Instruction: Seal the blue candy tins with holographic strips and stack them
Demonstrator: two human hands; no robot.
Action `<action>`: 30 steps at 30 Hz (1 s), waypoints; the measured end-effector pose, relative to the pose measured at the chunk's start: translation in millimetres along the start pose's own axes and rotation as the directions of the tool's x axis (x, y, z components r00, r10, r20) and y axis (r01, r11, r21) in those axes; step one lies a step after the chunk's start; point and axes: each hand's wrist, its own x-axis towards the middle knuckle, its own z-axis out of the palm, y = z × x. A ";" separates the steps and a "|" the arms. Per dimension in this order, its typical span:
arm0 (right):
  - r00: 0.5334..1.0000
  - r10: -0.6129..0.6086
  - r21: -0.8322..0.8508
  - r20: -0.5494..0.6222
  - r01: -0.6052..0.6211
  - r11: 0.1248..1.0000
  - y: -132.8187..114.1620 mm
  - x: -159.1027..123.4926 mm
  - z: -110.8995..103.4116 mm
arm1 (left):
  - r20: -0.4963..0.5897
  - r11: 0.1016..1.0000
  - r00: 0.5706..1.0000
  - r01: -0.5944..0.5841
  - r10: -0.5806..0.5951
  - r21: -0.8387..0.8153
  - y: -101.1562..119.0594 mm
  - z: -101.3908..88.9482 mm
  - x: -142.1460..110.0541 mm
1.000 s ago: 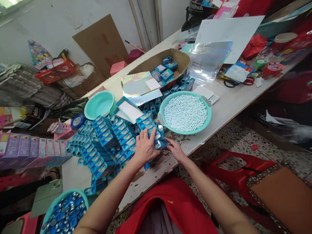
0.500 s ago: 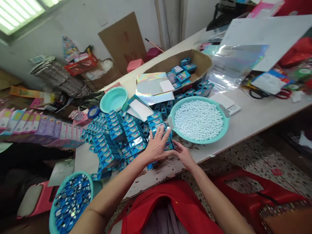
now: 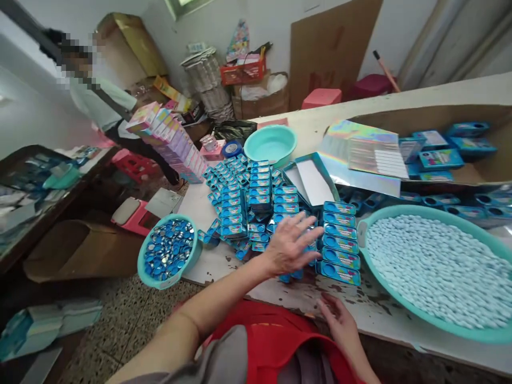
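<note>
My left hand [image 3: 294,242] hovers with its fingers spread over small blue boxes, just left of a neat row of blue boxes [image 3: 340,244] with round holes in their faces. Nothing shows in its grasp. By the front table edge, below that row, my right hand [image 3: 339,318] has its fingers apart and appears to hold nothing. More blue boxes [image 3: 233,213] are stacked in rows left of my left hand, partly covered by it. To the right, a large turquoise basin [image 3: 480,336] is full of small pale pieces.
A turquoise tub [image 3: 197,258] of blue and silver round pieces stands at the left. Behind the boxes are another turquoise basin [image 3: 271,143], an open tray [image 3: 314,178], shiny sheets [image 3: 360,154] and a long carton [image 3: 472,173]. A person [image 3: 100,101] stands far left.
My view has swung left. Both hands have come away from the boxes they were touching; my right hand has drawn back to the table edge, and my left has lifted off.
</note>
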 end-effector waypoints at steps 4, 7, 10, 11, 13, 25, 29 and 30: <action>0.956 -0.069 -0.075 0.285 0.094 0.993 -29.5 -13.4 25.4 | -0.299 0.910 0.862 0.405 -0.410 -0.082 -75.4 -34.4 -67.3; 0.859 -0.156 -0.093 0.488 0.229 0.969 -70.4 -12.0 64.4 | -0.354 0.642 0.546 0.718 -0.759 -0.270 -130.5 -37.1 -128.4; 0.768 -0.217 -0.105 0.603 0.346 0.932 -104.5 -5.6 114.4 | -0.314 0.432 0.345 0.860 -0.884 -0.272 -164.9 -37.0 -187.1; 0.751 -0.233 -0.111 0.618 0.376 0.920 -111.4 -3.4 131.6 | -0.302 0.433 0.366 0.880 -0.880 -0.195 -171.6 -38.3 -203.2; 0.728 -0.250 -0.118 0.639 0.414 0.902 -117.0 0.5 164.0 | -0.198 0.533 0.529 0.845 -0.825 0.034 -180.8 -41.8 -227.1; 0.735 -0.585 -0.483 0.343 0.672 0.562 -60.1 9.9 214.6 | 0.300 0.849 0.802 0.437 -0.517 0.296 -208.6 -19.1 -247.4; 0.709 -0.620 -0.577 0.336 0.675 0.460 -53.9 15.4 221.7 | 0.357 0.873 0.798 0.415 -0.485 0.257 -187.4 -10.9 -250.8; 0.710 -0.626 -0.590 0.322 0.668 0.453 -53.0 15.7 223.9 | 0.366 0.871 0.792 0.418 -0.488 0.256 -181.7 -7.6 -249.9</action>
